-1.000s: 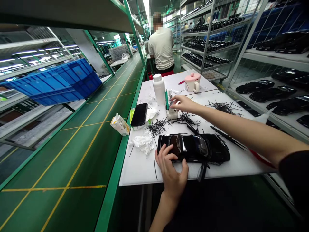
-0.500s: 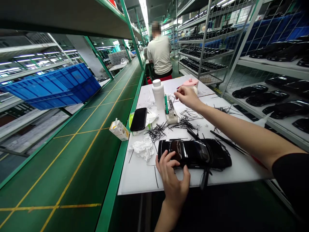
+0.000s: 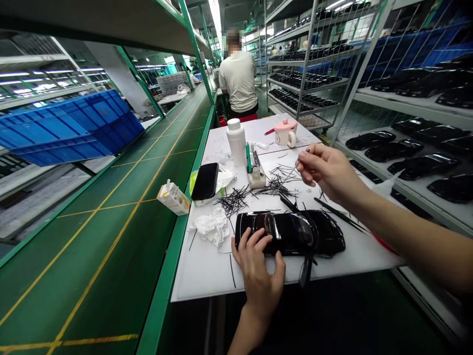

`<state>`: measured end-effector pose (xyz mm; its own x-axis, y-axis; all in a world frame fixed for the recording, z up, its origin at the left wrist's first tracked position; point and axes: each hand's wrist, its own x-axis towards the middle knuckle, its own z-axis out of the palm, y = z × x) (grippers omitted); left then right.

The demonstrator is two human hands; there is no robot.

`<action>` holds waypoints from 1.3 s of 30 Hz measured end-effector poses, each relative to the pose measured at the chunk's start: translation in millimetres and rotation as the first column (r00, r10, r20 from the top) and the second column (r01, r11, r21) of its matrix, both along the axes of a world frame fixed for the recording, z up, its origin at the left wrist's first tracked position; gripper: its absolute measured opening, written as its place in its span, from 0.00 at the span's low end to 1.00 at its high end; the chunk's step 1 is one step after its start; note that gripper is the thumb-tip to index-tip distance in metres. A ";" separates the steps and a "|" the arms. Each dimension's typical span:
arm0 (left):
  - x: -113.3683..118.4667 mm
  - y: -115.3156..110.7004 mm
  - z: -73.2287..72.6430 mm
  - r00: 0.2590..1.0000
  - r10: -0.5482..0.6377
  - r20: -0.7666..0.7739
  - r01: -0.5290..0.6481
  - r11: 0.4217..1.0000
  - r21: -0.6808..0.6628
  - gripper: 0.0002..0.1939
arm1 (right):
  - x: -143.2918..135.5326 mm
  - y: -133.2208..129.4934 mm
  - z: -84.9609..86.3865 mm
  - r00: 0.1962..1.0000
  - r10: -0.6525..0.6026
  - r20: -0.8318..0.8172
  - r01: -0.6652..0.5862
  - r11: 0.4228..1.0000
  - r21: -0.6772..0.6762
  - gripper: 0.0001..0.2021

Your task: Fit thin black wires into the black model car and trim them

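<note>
A glossy black model car [image 3: 290,231] lies lengthwise near the front of the white table, its doors swung out on both sides. My left hand [image 3: 254,266] rests on its left end, fingers spread over the top and thumb by the near side; it is not wrapped round the car. Above the table, to the right of the car's far door, my right hand [image 3: 321,170] is closed in a pinch on a thin, slender tool [image 3: 293,171]. The tool points down and left; its exact kind is unclear. Under it lie many thin black strips [image 3: 275,185].
Crumpled white tissue [image 3: 212,227], a phone [image 3: 205,181], a white bottle [image 3: 235,143], a tool holder [image 3: 256,178] and a lidded mug [image 3: 285,133] stand on the table. A drink carton [image 3: 173,198] sits by the green conveyor [image 3: 121,236]. Racks of cars [image 3: 388,148] line the right; a person [image 3: 238,81] sits ahead.
My right hand has come back from beside the mug, moving right and nearer, with the slender tool pinched in it. My left hand stays on the car. The view has shifted slightly.
</note>
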<state>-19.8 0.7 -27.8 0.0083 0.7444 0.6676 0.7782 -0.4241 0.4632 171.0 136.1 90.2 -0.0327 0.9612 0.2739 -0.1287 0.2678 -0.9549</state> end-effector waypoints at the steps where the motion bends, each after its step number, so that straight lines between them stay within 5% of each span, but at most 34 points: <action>1: 0.0 0.2 -0.1 1.000 -0.001 0.000 0.001 1.000 0.003 0.16 | 2.0 -12.5 -3.2 1.000 0.002 -0.020 -0.002 1.000 -0.016 0.17; 10: 1.3 2.1 5.3 1.000 -0.021 -0.012 0.021 1.000 -0.004 0.16 | 10.4 -92.4 -55.8 0.982 -0.158 -0.103 0.138 0.975 -0.172 0.14; 16: 2.7 1.2 7.3 1.000 -0.015 -0.015 0.014 1.000 -0.022 0.16 | 1.1 -120.4 -69.0 0.963 -0.263 0.057 0.268 0.957 -0.112 0.13; 22: 3.4 0.1 7.9 1.000 -0.015 -0.012 0.014 1.000 -0.022 0.16 | -3.7 -130.1 -76.1 0.923 -0.319 0.216 0.326 0.945 0.003 0.10; 39: 3.1 0.2 7.0 1.000 -0.020 -0.007 0.019 0.999 -0.025 0.16 | -8.2 -132.2 -88.4 0.841 -0.331 0.427 0.223 0.933 0.284 0.05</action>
<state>-16.7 0.9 -20.8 0.0280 0.7606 0.6486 0.7734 -0.4276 0.4680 162.9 3.9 1.8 0.0515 0.8680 0.4938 0.4214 0.4294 -0.7988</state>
